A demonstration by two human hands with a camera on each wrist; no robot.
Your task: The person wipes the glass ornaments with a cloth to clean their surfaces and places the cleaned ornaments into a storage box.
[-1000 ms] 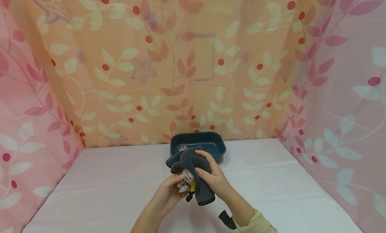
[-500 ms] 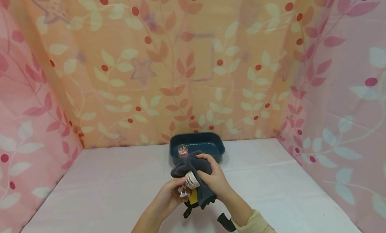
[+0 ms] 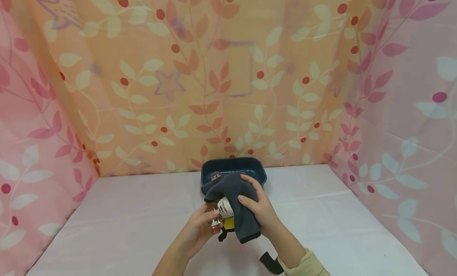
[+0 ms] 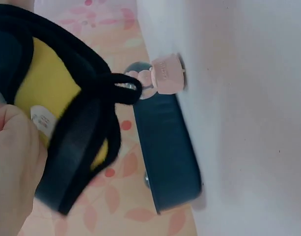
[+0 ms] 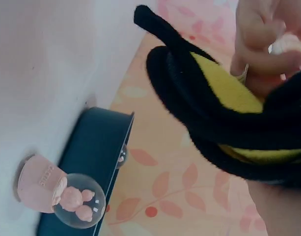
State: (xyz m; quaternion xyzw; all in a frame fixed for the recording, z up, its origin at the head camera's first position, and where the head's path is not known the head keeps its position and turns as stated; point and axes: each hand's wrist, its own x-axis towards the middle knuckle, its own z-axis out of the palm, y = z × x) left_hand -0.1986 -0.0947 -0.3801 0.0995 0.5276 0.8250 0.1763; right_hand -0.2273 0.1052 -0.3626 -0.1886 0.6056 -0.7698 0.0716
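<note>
My right hand [image 3: 258, 208] grips a soft dark grey cloth piece [image 3: 235, 192] with black edging, a yellow inside and a black loop. In my left hand [image 3: 200, 226] is a small snow globe [image 3: 225, 207], pinched by its clear part, its white base with red lettering against the cloth. The left wrist view shows the cloth's yellow lining [image 4: 49, 73] and a white tag [image 4: 42, 118] close to my fingers. Folds of the cloth hide part of the held globe.
A dark blue tub [image 3: 257, 165] stands at the back of the white table, with another snow globe [image 3: 216, 175] inside. A pink-based snow globe [image 5: 42, 184] stands outside it, hidden in the head view. Patterned curtains [image 3: 228, 89] surround the table.
The cloth has spread and lifted towards the tub, covering more of the globe inside. Its lower flap hangs straighter. Both hands keep their holds, with the held globe tucked closer to the cloth.
</note>
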